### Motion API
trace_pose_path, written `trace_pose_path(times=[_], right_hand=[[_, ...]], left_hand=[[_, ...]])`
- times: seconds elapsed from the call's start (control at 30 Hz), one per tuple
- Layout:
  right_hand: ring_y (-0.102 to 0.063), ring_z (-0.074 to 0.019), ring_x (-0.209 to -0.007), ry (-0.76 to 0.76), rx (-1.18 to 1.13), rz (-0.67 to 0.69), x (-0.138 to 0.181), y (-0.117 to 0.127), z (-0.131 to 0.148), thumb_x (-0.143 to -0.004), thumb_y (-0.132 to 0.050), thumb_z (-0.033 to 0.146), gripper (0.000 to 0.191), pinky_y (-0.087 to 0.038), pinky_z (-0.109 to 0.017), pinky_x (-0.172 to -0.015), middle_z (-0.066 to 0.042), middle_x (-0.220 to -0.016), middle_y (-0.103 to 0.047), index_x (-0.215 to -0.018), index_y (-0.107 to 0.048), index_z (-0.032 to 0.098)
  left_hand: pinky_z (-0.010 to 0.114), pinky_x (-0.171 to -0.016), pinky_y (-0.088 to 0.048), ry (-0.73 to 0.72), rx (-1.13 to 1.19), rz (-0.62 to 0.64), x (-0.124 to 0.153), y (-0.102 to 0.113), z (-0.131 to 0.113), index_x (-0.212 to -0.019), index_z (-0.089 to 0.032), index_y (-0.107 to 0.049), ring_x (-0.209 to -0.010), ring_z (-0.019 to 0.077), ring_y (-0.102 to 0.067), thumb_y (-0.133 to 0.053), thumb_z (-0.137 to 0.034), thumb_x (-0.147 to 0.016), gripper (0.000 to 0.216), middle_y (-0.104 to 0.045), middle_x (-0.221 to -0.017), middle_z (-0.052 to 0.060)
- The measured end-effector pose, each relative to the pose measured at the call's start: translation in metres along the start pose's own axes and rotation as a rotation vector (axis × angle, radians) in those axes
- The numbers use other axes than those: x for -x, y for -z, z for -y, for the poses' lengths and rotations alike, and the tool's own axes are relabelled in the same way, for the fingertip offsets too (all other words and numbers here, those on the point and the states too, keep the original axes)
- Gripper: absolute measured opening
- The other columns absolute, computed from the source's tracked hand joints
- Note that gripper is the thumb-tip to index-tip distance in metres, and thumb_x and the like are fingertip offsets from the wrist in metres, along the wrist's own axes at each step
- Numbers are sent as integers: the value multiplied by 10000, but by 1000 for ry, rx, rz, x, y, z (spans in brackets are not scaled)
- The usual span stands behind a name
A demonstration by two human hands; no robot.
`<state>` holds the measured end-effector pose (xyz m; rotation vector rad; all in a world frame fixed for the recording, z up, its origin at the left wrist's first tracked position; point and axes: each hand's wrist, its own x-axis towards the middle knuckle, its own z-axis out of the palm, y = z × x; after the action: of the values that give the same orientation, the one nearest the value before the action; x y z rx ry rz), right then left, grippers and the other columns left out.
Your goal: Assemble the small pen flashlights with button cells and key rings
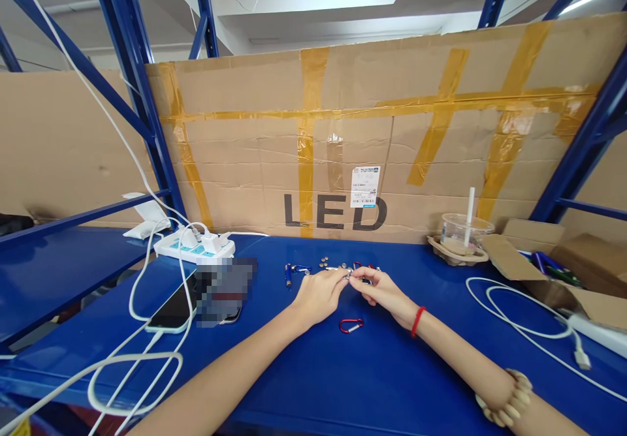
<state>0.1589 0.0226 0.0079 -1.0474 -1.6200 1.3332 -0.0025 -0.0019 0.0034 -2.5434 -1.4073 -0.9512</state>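
My left hand (317, 296) and my right hand (385, 292) meet over the blue tabletop, fingertips pinched together. Between them is a small silver metal piece (347, 276), mostly covered by fingers, so its kind is unclear. A red carabiner (351, 329) with a silver gate lies just in front of the hands. Left of my left hand lie a small blue cylinder (288, 275) and other little blue and silver parts (300, 269). Several small round silver pieces (324, 262) are scattered behind the hands. More small red parts (372, 267) show partly behind my right fingers.
A white power strip (171, 248) with plugs, a phone (174, 309) and looping white cables (134, 358) occupy the left. At right stand a clear cup (453, 232) in a cardboard holder, a white cable (514, 335) and an open box (588, 305). Cardboard (235, 162) walls the back.
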Motion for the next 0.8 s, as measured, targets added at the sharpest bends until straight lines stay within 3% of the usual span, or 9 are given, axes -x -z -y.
trace_pose_path(times=[0.4, 0.57, 0.8], right_hand=[[-329, -12, -394, 100, -8, -55, -4, 2, -3, -572, -670, 445, 410, -265, -206, -376, 24, -676, -482, -846, -610, 147], [-388, -20, -392, 211, 65, -53, -8, 4, -8, -558, -675, 454, 354, -308, -215, -371, -19, -749, -531, -700, -628, 134], [-421, -12, -367, 319, 49, 13, -10, 6, -13, -579, -668, 443, 322, -348, -207, -347, -17, -775, -498, -672, -632, 137]], left_hand=[[240, -745, -465, 45, -18, 37, -1, 0, 1, -1056, -254, -510, -903, 146, -587, -314, -256, -886, 259, -615, -1026, -8], [225, -717, -463, 39, -19, 71, -1, 1, 1, -1070, -262, -502, -910, 143, -583, -307, -255, -887, 268, -610, -1038, -13], [211, -687, -445, 46, -4, 95, 0, 4, -2, -1017, -260, -501, -906, 142, -580, -297, -245, -889, 241, -608, -1031, -18]])
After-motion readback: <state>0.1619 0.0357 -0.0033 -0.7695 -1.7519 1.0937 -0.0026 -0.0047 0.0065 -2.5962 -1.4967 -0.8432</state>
